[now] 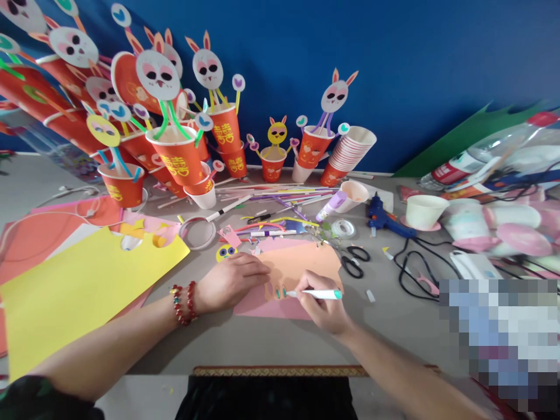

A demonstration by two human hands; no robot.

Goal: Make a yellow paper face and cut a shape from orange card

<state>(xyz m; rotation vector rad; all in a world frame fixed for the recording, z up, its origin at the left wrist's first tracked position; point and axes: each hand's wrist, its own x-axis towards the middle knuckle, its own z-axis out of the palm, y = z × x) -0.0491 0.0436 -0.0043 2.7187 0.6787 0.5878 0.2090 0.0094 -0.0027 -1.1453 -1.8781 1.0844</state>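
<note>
My right hand (321,306) is closed around a white marker (321,294) with a teal end. Its tip touches a peach-orange sheet of paper (306,259), beside small teal-filled oval shapes (278,291) drawn there. Pink paper (271,310) lies under that sheet. On the sheet's left part rests my left hand (234,277), fingers stretched out and holding nothing, with red bead bracelets on the wrist. Just above it lies a small yellow paper face (226,252) with dark eyes. Black-handled scissors (353,262) lie right of the paper.
Red paper cups (177,163) with rabbit faces stand along the blue wall. Yellow paper (83,286) covers the left side. Behind my hands lie a tape ring (198,232), a glue stick (331,205) and several sticks. A blue glue gun (385,217) and its cable lie right.
</note>
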